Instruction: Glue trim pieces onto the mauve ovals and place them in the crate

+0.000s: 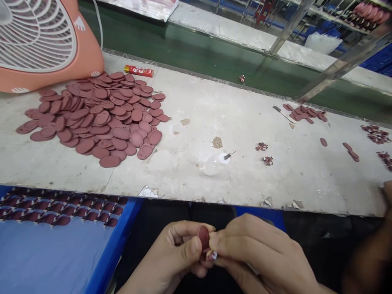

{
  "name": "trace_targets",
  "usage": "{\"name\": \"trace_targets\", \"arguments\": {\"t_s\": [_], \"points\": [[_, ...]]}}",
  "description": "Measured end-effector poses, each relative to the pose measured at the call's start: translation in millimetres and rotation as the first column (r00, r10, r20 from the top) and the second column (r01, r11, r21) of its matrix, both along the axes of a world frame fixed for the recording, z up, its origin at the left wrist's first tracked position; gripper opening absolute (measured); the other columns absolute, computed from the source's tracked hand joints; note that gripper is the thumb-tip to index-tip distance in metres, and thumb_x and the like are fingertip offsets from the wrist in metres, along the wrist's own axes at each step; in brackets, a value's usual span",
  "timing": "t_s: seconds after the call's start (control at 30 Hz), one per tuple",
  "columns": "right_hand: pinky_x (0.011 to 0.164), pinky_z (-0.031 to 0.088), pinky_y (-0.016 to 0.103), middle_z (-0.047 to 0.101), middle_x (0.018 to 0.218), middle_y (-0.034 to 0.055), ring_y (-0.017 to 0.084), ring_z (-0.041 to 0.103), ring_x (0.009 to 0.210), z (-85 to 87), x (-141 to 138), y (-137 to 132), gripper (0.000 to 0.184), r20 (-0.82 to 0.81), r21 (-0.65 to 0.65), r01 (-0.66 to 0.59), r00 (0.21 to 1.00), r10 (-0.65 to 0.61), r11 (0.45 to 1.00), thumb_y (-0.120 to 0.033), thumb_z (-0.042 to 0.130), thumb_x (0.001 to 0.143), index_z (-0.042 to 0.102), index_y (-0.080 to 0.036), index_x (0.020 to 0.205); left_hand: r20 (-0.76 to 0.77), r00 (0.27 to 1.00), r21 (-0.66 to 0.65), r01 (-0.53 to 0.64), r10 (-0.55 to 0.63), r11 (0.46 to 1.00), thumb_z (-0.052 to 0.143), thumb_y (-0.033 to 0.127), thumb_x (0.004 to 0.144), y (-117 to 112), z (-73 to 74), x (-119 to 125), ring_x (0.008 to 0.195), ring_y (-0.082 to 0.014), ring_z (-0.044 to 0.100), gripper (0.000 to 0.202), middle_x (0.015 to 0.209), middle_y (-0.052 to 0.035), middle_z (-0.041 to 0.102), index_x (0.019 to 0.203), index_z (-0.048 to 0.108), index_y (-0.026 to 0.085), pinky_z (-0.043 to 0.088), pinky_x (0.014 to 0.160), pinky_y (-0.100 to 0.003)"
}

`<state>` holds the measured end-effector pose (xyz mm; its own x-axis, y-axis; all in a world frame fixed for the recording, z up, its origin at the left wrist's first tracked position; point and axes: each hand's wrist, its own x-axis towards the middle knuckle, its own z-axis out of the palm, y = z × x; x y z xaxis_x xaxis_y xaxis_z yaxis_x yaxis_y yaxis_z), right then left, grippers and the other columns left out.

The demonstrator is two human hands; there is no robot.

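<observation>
At the near edge of the scene, the left hand (173, 253) has its grip closed on a dark red oval piece (203, 237), thumb in front, just off the desk (290, 183). Touching its right side, the right hand (260, 253) has its fingertips drawn together beside a small figure piece (211, 256); I cannot tell whether that grip pinches it or only presses. Lining up or joining the two pieces looks to be the step in hand, and the next move seems to call for a steady left hold and careful fingertip pressure.

Fingers hide where the pieces meet. Near left, a blue tray (125, 228) carries rows of similar pieces, cut off by the frame; near right, another person's arm (372, 253) is blurred. Farther on lie a needle-tipped bottle (212, 164), its contents unclear, and, to the left, a heap of ovals (101, 118), lower layers buried. Far left, an orange fan (88, 53) is cropped.
</observation>
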<state>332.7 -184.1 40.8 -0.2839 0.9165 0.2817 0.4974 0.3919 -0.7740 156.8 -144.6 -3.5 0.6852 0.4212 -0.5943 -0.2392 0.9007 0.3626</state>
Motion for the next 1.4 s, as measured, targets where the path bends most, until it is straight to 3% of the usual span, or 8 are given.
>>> {"name": "trace_targets", "arguments": {"t_s": [0.17,0.3,0.63,0.87,1.23,1.4], "points": [[0.069,0.058,0.020,0.070,0.082,0.0036,0.014,0.068,0.075,-8.4,-3,5,0.020,-0.007,-0.046,0.050,0.999,-0.050,0.998,-0.005,0.062,0.087,0.065,-0.017,0.103,0.044,0.998,0.004,-0.052,0.052,0.999,0.079,0.039,0.072,-5,-17.8,2,0.055,-0.0056,0.049,0.024,0.062,0.0009,0.058,0.076,0.078,0.015,0.044,0.053,-0.013],[0.069,0.056,0.020,0.070,0.082,0.0030,0.013,0.067,0.076,-10.3,-3,4,0.020,-0.009,-0.066,0.042,0.999,-0.043,0.997,-0.004,0.061,0.087,0.065,-0.016,0.103,0.088,0.995,0.011,-0.046,0.045,0.999,0.076,0.037,0.076,-5,-21.0,2,0.055,-0.0053,0.047,0.022,0.062,0.0019,0.054,0.076,0.077,0.015,0.044,0.054,-0.012],[0.073,0.055,0.018,0.069,0.084,0.0038,0.011,0.066,0.078,-10.1,-3,8,0.018,-0.016,-0.067,0.049,0.999,-0.050,0.997,-0.003,0.061,0.087,0.065,-0.014,0.100,0.065,0.997,-0.012,-0.050,0.051,0.999,0.079,0.038,0.073,-1,-13.3,3,0.055,-0.0048,0.048,0.024,0.062,0.0020,0.055,0.073,0.077,0.015,0.045,0.053,-0.012],[0.072,0.056,0.018,0.069,0.083,0.0043,0.012,0.066,0.077,-8.5,-6,7,0.017,0.002,0.002,0.048,0.999,-0.048,0.999,-0.003,0.061,0.087,0.066,-0.012,0.099,0.085,0.994,0.009,-0.073,0.072,0.997,0.078,0.040,0.073,-4,-14.7,1,0.055,-0.0048,0.048,0.026,0.062,0.0019,0.056,0.072,0.076,0.014,0.045,0.053,-0.012],[0.078,0.058,0.019,0.072,0.089,0.0070,0.012,0.067,0.082,-7.5,-6,6,0.020,-0.018,0.104,0.006,1.000,-0.004,0.995,0.002,0.063,0.083,0.066,-0.008,0.100,0.040,0.998,0.012,-0.048,0.048,0.999,0.085,0.041,0.063,1,-2.5,-2,0.055,-0.0044,0.055,0.029,0.063,0.0018,0.064,0.072,0.078,0.015,0.047,0.053,-0.013],[0.078,0.060,0.027,0.071,0.095,0.0090,0.016,0.068,0.089,-8.2,-2,4,0.014,0.047,0.274,0.057,0.996,-0.073,0.960,-0.017,0.066,0.090,0.063,-0.012,0.103,0.047,0.989,0.155,-0.149,0.143,0.977,0.088,0.033,0.059,2,7.5,-3,0.055,-0.0076,0.064,0.024,0.064,0.0021,0.076,0.081,0.080,0.025,0.049,0.054,-0.015]]}}
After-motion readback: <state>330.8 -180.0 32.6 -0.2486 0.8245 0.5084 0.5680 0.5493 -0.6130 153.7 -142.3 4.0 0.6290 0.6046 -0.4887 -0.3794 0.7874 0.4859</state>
